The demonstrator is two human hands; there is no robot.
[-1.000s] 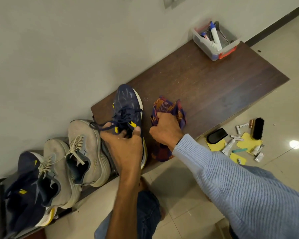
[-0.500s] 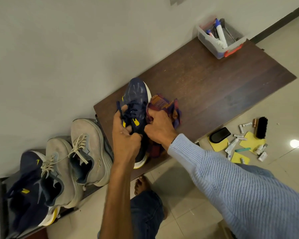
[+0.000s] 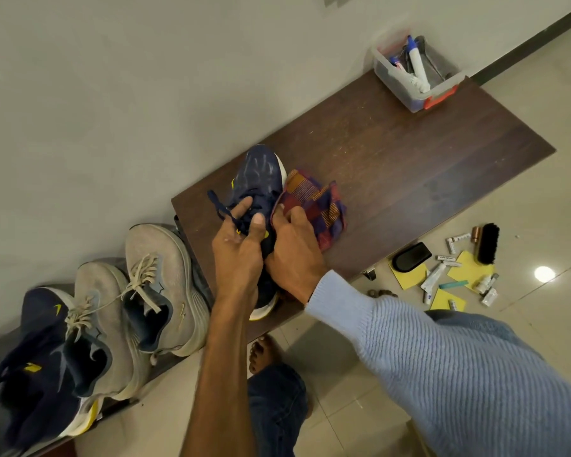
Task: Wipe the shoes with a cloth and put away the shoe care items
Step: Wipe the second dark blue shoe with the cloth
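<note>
The navy sneaker is sitting on the dark wooden worktop near the middle of the frame. Its long axis is running almost straight up the picture, with the toe pointing toward the wall at the top and the heel hanging at the worktop's near edge. The left grip, on a bare arm rising from the bottom centre, is curling round the laces and tongue and steadying the shoe from its left side. The right grip, coming in on a blue knitted sleeve from the lower right, is bunching the checked cloth and pressing it against the shoe's right flank. Most of the cloth is fanning out to the right of the toe.

The cloth is therefore lying just right of the shoe and touching it, with the right grip nearer. A wipe would likely be travelling along that long axis, between heel and toe. The shoe brush and tubes are lying on the floor at right, well apart from the clear box at upper right.
</note>
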